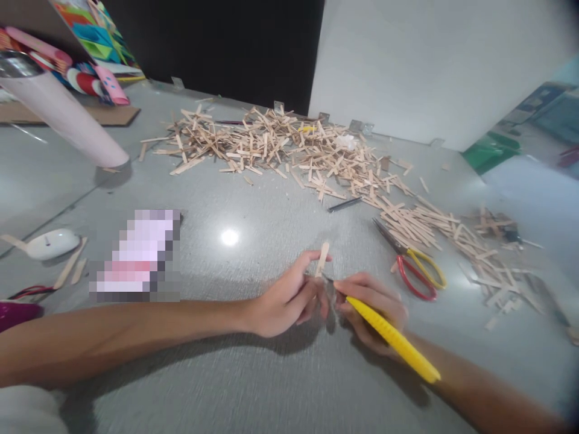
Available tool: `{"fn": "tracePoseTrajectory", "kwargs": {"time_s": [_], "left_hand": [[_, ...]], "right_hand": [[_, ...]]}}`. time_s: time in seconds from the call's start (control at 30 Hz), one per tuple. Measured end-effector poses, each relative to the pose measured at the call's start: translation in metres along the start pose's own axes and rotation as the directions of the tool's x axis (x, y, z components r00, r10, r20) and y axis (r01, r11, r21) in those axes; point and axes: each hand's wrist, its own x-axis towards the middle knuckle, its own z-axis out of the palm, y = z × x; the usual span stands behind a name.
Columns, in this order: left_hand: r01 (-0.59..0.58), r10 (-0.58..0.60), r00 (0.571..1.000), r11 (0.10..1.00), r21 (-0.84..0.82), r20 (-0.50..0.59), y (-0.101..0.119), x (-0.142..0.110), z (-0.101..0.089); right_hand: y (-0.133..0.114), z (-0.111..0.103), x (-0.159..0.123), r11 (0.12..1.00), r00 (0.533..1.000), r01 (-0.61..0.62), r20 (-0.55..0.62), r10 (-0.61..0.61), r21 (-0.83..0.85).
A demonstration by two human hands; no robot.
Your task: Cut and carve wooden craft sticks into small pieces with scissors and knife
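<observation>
One small wooden stick [322, 259] sits pinched in the left hand's [284, 301] grip, probably to steady it against the yellow-handled tool [391, 337] clasped in the right hand [377, 307]

Bright glare spot on the grey tabletop [203, 374], soft shadows, edges seemingly blurred and stretched.

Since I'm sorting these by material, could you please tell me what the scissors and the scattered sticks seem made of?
Scissors: probably metal blades, dark; glossy red and yellow handles, likely plastic. Sticks: apparently unvarnished wood, pale and matte.
</observation>
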Motion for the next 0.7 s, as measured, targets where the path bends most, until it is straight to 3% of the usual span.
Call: {"fn": "tracePoseTrajectory", "kwargs": {"time_s": [0.2,0.43,0.57,0.7], "left_hand": [[0.072,-0.056,0.995,0.973,0.219,-0.079,0.013,0.002,0.002],[0.075,-0.094,0.995,0.884,0.462,0.019,0.026,0.005,0.000],[-0.067,0.088,0.996,0.742,0.667,0.002,0.023,0.006,-0.001],[-0.215,0.311,0.949,0.522,0.826,0.051,0.010,0.002,-0.003]], "right_hand": [[0.008,0.009,-0.010,0.981,0.939,-0.195,-0.288,0.185,-0.005],[0.006,0.010,-0.007,0.942,0.914,-0.336,-0.232,0.332,0.023],[0.000,0.009,-0.003,0.927,0.905,-0.371,-0.203,0.375,0.059],[-0.002,0.009,0.000,0.901,0.884,-0.419,-0.174,0.433,0.115]]}}
